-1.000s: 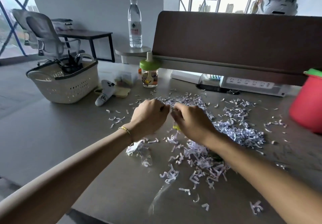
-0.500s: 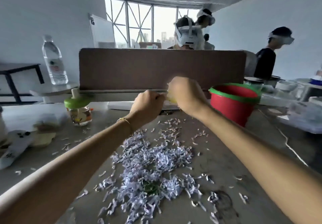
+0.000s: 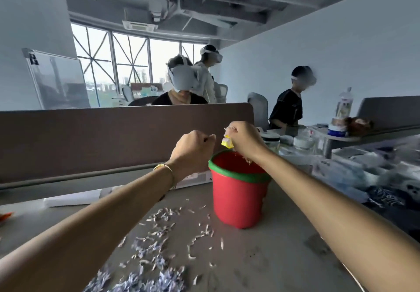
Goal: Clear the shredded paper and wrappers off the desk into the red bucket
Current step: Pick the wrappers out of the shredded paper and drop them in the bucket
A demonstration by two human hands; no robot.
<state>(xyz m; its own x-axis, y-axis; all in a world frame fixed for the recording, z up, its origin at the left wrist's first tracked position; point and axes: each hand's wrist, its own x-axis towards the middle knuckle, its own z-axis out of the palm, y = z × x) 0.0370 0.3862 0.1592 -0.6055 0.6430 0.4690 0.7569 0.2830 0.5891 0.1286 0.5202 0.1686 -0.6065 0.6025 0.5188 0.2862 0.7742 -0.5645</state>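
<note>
The red bucket [image 3: 236, 203] with a green rim stands on the grey desk [image 3: 272, 257], right of centre. My right hand [image 3: 244, 138] hovers over its opening, closed on a yellow wrapper [image 3: 227, 142] and some shredded paper, with a few shreds hanging below the wrist. My left hand [image 3: 193, 149] is a closed fist just left of the bucket's rim; what it holds is hidden. Shredded paper [image 3: 156, 246] lies scattered on the desk in front of the bucket, thicker at the near edge.
A brown partition [image 3: 102, 137] runs along the desk's back edge. Behind it are three people wearing headsets. To the right, jars, a bottle [image 3: 343, 107] and clear plastic bags [image 3: 354, 173] crowd the neighbouring desk.
Both hands rose from the shred pile and moved right to the bucket, carrying the yellow wrapper and shreds. The view swung up and right with them.
</note>
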